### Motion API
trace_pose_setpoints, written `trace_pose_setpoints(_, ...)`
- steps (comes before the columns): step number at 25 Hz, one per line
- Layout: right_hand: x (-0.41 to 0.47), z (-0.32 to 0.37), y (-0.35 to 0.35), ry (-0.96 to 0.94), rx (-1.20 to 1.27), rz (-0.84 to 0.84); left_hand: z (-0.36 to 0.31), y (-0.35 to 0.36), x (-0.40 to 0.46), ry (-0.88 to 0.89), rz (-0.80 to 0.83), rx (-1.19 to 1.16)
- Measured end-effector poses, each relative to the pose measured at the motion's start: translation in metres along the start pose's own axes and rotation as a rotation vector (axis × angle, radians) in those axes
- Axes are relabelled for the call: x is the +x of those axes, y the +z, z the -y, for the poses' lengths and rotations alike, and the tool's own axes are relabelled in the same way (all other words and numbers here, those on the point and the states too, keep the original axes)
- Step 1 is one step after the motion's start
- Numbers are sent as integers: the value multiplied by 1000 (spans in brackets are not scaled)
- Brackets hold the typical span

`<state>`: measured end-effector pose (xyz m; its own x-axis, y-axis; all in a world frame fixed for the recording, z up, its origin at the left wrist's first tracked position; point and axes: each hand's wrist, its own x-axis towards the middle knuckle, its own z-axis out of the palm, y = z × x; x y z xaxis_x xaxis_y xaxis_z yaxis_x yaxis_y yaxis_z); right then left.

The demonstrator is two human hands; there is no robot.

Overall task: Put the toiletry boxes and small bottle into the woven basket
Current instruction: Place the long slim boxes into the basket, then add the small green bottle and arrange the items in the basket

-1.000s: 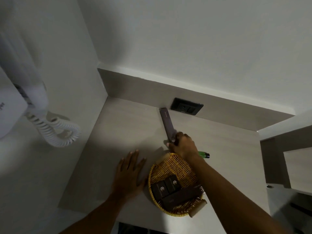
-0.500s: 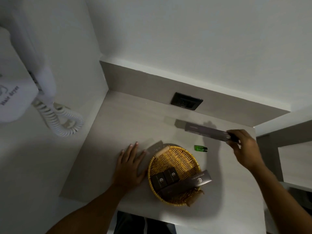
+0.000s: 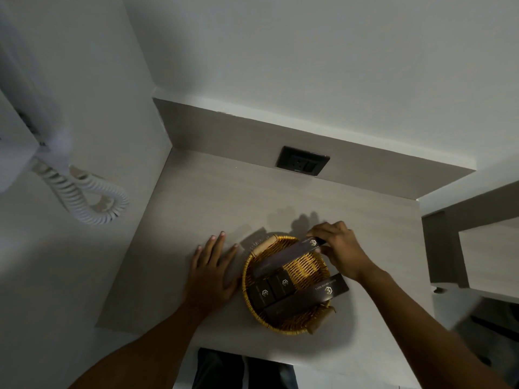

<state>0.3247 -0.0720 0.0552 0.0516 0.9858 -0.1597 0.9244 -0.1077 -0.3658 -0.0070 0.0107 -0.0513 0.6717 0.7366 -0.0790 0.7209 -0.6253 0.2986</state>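
A round woven basket (image 3: 286,318) of golden wicker, with a small wooden handle at its far rim and another at its near rim, sits on a pale, faintly grained counter (image 3: 196,197). The right hand (image 3: 341,247) reaches over the far right rim and pinches the end of a long, slim dark box (image 3: 283,258) between thumb and curled fingers; the box slants down across the weave, its free end low toward the left side of the basket. Two short, squarish dark boxes (image 3: 273,287) lie side by side in the left of the basket, each with a small pale hexagon mark. Another long dark box (image 3: 309,299) lies across the near half, its right end jutting over the rim. The left hand (image 3: 212,272) rests flat on the counter just beside the basket's left edge, fingers spread and holding nothing. The small bottle cannot be seen. On the grey back strip sits a black rectangular socket (image 3: 302,160), and a white coiled cord (image 3: 84,197) hangs on the left wall.
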Motion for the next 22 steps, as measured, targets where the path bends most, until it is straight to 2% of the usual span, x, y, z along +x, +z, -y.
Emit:
trace_pose_setpoints(5, 10, 0, 3, -50, 0, 49, -1, 1, 0, -3, -22, -7)
trace_pose_setpoints(8, -3, -17, 3, 174, 206, -46, 0, 1, 0, 4, -28, -4)
trace_pose_setpoints(10, -16, -31, 10, 326, 161, -78, 1, 1, 0, 1, -28, 1)
trace_pose_setpoints(13, -28, -40, 31, 377, 65, -2, 0, 1, 0, -2, -16, 2)
trace_pose_setpoints(18, -24, -37, 32, 405, 200, -130, -1, 1, 0, -5, -22, -1)
trace_pose_setpoints(20, -26, -36, 19, 472, 307, -220, -1, 1, -1, -6, -28, 5)
trace_pose_setpoints(22, -34, -28, 0, 457, 389, -349, -2, 1, -1, -11, -32, 2)
